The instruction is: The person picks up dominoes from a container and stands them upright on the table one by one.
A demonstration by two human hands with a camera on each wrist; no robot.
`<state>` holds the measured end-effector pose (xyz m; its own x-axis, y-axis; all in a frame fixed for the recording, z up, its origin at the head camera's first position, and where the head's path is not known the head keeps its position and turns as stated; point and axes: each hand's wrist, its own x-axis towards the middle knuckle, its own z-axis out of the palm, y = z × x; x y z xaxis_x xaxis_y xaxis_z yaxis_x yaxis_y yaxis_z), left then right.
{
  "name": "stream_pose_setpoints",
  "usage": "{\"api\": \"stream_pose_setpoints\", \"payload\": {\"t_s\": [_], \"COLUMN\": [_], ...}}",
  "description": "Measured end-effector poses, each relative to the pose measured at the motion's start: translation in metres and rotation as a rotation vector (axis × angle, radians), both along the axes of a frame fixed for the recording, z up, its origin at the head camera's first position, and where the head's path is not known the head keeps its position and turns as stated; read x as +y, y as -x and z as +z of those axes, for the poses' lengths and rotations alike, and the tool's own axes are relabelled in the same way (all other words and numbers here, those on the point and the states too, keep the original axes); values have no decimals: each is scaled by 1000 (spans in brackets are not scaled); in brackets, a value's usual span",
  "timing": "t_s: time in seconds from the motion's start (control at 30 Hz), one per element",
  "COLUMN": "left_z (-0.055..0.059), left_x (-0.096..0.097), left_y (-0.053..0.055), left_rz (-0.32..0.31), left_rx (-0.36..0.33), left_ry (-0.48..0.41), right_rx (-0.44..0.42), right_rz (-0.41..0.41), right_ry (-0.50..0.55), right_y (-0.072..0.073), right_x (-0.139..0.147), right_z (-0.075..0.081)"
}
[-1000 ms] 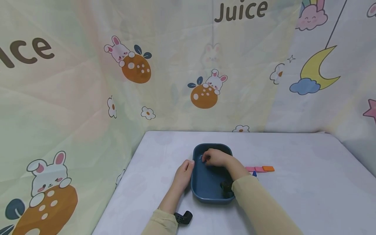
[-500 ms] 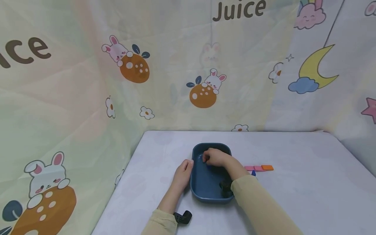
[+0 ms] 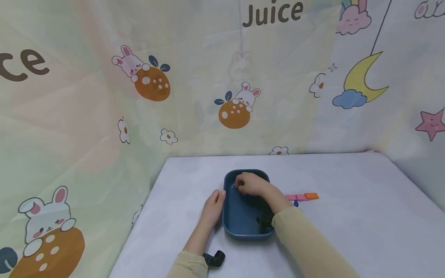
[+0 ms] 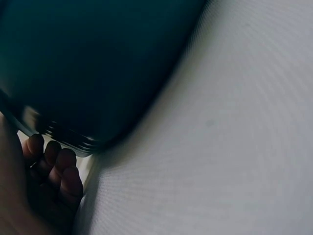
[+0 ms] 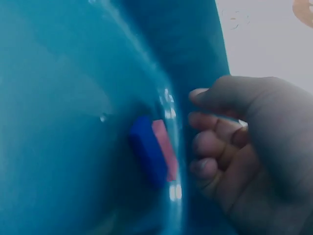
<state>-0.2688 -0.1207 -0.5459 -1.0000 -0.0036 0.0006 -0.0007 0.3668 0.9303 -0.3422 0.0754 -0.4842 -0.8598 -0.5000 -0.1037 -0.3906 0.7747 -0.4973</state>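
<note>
A deep blue rectangular tray [image 3: 247,237] with rounded corners stands on the white table. My left hand [image 3: 213,206] holds its left rim, the thumb on the edge. In the left wrist view curled fingers [image 4: 63,169] lie against the tray's outside. My right hand [image 3: 253,184] is inside the tray, near its far end. Seen from the right wrist, that hand's fingers are loosely bent, with nothing visible between them. Just beside the fingertips, a small blue block [image 5: 148,151] and a thin pink piece [image 5: 165,149] lie side by side on the tray's floor.
Right of the tray, pink pieces [image 3: 300,197] lie in a row with an orange piece [image 3: 311,195]. A small blue piece [image 3: 296,202] sits just in front of them, near the right forearm. A printed cloth [image 3: 194,77] hangs behind the table.
The whole head view has shifted slightly. A blue spot now shows beneath my right hand in the tray. The left hand keeps its hold on the rim.
</note>
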Motion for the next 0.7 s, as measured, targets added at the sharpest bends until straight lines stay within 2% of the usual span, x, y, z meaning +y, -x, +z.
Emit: {"api": "stream_pose_setpoints", "payload": {"t_s": [0.13, 0.37, 0.53, 0.7], "left_z": [0, 1, 2, 1], "left_x": [2, 2, 1, 1], "left_y": [0, 0, 2, 2], "left_rz": [2, 11, 16, 11], "left_rx": [-13, -23, -16, -18], "left_ry": [1, 21, 36, 35], "right_rx": [-12, 64, 4, -74], "right_rz": [20, 9, 55, 108], "right_ry": [45, 32, 48, 31], "right_y": [-5, -13, -13, -9], "right_x": [3, 18, 25, 22], "right_z": [16, 34, 34, 24]}}
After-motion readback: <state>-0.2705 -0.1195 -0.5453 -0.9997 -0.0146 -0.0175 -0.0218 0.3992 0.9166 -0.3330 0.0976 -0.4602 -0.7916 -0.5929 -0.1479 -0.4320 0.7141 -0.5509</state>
